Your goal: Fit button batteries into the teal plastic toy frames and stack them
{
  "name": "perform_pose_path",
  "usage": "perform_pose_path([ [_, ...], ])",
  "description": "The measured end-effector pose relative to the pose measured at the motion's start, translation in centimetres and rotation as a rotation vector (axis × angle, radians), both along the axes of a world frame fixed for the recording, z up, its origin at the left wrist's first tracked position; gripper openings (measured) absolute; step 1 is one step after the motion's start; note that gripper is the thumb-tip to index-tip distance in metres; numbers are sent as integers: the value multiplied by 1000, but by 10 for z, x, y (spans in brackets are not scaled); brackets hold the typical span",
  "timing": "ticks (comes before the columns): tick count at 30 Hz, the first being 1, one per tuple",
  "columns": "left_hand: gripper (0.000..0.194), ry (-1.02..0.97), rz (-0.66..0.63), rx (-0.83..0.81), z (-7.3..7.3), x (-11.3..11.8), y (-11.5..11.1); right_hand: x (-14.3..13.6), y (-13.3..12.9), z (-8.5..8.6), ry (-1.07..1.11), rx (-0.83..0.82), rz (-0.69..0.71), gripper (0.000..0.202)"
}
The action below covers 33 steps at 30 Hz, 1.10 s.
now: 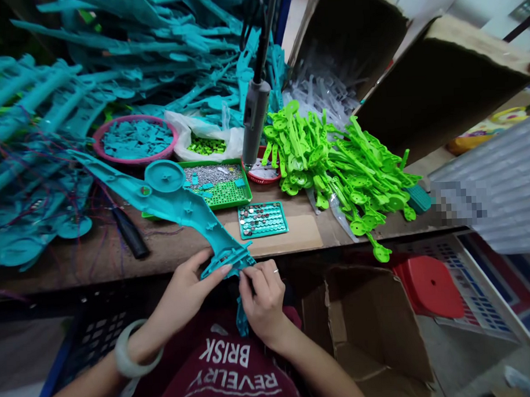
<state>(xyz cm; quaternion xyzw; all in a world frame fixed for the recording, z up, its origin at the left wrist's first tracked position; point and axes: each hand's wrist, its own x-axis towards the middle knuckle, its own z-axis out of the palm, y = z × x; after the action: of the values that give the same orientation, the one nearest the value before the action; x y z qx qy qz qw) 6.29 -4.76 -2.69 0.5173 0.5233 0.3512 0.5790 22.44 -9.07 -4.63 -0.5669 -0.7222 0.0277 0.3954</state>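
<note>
One turquoise molding (183, 206) juts from the left hand (186, 291).

The long plastic part (193, 209) is turquoise, like the heaped parts (155, 49) behind; the other heap (355, 163) is lime green. The bowl (98, 147) is pink, the large tray (244, 200) bright green, the small tray (272, 221) teal. The shirt (240, 374) is maroon with white lettering — the bangle (122, 351) pale green, the stool (431, 282) red, the worktop (179, 245) brown.

Maroon shirt (236, 364) w/ "BRISK" & prob. "REVELRY" (rest cut off).
</note>
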Motion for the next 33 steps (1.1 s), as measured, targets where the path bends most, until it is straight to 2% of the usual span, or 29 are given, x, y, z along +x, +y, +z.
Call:
perform_pose_path([
  [4, 39, -110, 78, -48, -1, 7, -3, -1, 2, -1, 36, 12, -18, 10],
  [12, 42, -172, 134, -103, -11, 15, -4, -3, 9, 0, 24, -2, 15, 12],
  [21, 52, -218, 179, -112, -17, 21, -7, -2, 12, 15, 190, -206, 1, 13],
  [24, 50, -163, 186, -82, -15, 24, -6, -4, 19, 25, 223, -189, -30, 8],
  [26, 46, -78, 190, -21, -14, 27, -6, -5, 27, 32, 180, -200, -1, 16],
  [29, 39, 42, 211, 96, -13, 30, -8, -7, 38, 38, 137, -251, 61, 11],
  [33, 36, 79, 228, 138, -17, 30, -9, -1, 45, 35, 364, -259, 80, 8],
])
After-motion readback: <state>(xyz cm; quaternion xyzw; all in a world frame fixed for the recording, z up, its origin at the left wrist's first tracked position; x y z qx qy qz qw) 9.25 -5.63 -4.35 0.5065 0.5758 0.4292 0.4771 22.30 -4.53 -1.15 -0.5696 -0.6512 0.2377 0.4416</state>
